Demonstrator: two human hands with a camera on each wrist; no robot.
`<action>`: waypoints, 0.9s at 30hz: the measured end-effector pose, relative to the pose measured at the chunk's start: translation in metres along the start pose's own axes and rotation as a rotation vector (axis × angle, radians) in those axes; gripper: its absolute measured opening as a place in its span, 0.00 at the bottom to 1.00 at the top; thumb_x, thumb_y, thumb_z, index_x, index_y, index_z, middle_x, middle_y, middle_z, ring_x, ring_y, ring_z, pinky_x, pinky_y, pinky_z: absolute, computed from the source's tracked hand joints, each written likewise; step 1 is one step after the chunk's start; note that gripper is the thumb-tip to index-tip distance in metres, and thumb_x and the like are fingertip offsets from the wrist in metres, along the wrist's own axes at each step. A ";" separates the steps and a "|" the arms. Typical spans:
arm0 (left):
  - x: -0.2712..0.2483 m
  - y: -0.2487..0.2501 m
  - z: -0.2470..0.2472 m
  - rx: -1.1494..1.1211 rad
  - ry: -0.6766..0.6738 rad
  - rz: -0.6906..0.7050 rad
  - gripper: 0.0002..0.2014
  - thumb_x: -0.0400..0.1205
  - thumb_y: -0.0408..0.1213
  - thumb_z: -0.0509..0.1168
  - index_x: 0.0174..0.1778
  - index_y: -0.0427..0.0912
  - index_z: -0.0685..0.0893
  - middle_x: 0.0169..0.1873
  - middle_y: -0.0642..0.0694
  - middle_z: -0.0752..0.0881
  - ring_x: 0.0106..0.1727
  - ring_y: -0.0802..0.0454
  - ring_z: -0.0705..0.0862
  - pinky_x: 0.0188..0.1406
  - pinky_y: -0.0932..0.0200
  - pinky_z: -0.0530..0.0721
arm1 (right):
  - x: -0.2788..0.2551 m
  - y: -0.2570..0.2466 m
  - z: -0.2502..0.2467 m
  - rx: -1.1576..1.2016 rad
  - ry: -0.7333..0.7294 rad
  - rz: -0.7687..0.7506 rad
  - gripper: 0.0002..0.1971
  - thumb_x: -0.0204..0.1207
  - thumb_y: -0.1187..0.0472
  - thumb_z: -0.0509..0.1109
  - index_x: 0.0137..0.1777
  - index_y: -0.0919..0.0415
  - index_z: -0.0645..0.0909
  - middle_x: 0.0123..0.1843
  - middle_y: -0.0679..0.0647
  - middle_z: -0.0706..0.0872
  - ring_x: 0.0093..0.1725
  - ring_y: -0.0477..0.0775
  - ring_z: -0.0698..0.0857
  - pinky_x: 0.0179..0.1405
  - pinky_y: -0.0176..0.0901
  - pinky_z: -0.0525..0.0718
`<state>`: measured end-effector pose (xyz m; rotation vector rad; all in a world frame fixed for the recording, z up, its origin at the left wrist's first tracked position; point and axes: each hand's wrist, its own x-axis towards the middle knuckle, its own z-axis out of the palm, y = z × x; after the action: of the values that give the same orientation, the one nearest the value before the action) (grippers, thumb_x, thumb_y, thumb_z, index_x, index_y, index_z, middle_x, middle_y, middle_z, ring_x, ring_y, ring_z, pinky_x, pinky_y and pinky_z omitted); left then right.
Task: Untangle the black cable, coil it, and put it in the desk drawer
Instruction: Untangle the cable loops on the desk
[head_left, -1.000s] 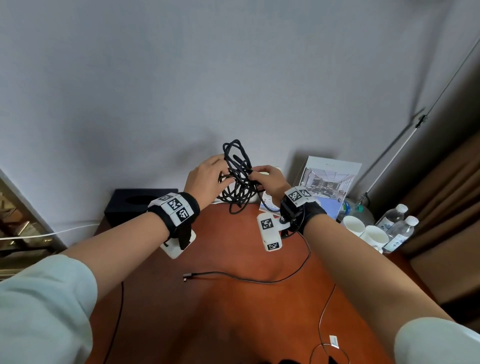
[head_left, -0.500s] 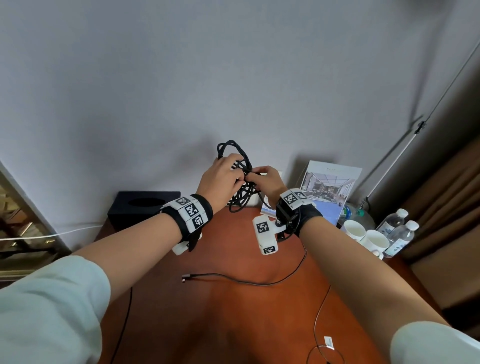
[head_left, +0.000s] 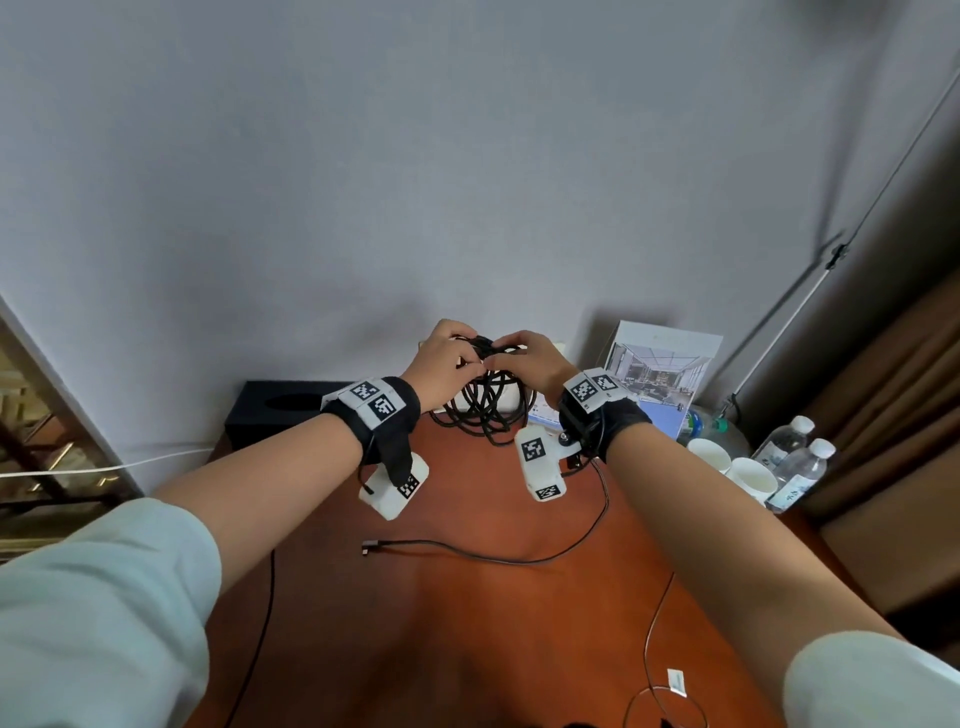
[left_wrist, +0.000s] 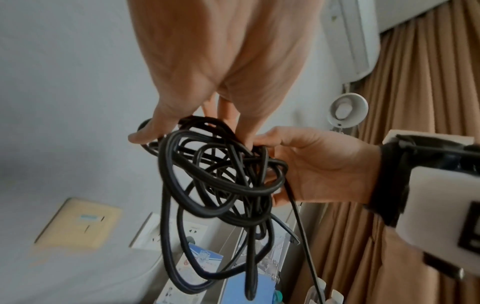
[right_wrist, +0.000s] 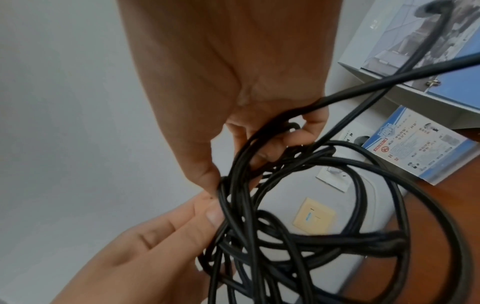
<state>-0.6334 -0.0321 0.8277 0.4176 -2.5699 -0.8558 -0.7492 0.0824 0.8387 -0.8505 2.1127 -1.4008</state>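
Both hands' fingers (head_left: 470, 358) pinch the top of the black cable (head_left: 488, 410), whose tangled loops hang straight below them.

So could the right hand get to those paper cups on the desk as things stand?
Probably not right away. The right hand and the left hand both grip the tangled cable. The cups stand just right of that forearm with nothing between, but the hand would have to let go first.

Pale mint sleeves (head_left: 93, 597) pushed up past the elbows, black wrist straps (head_left: 387, 421) with checkered marker tags, and a white camera pod (head_left: 540, 462) hanging under each wrist.
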 end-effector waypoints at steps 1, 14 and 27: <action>-0.001 -0.002 0.001 -0.031 -0.010 -0.021 0.07 0.81 0.37 0.68 0.44 0.38 0.89 0.68 0.44 0.73 0.72 0.47 0.70 0.77 0.52 0.63 | 0.001 0.001 0.000 -0.026 -0.010 0.002 0.13 0.69 0.64 0.77 0.51 0.60 0.81 0.45 0.57 0.86 0.47 0.54 0.84 0.59 0.49 0.81; -0.024 -0.010 -0.024 -1.136 -0.005 -0.412 0.18 0.76 0.22 0.70 0.62 0.27 0.80 0.59 0.46 0.79 0.57 0.46 0.82 0.57 0.44 0.80 | -0.020 0.025 -0.010 -0.033 -0.036 -0.005 0.08 0.81 0.59 0.63 0.41 0.53 0.81 0.37 0.49 0.81 0.39 0.47 0.79 0.43 0.39 0.77; -0.016 0.008 -0.033 -0.374 -0.209 -0.175 0.12 0.88 0.41 0.57 0.38 0.42 0.73 0.30 0.52 0.70 0.34 0.54 0.70 0.32 0.61 0.64 | -0.012 0.008 0.001 -0.285 -0.058 -0.131 0.07 0.80 0.54 0.63 0.51 0.56 0.76 0.45 0.51 0.84 0.49 0.52 0.82 0.58 0.46 0.78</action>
<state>-0.6051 -0.0365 0.8524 0.4616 -2.4996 -1.4809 -0.7424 0.0929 0.8311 -1.1433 2.2797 -1.1350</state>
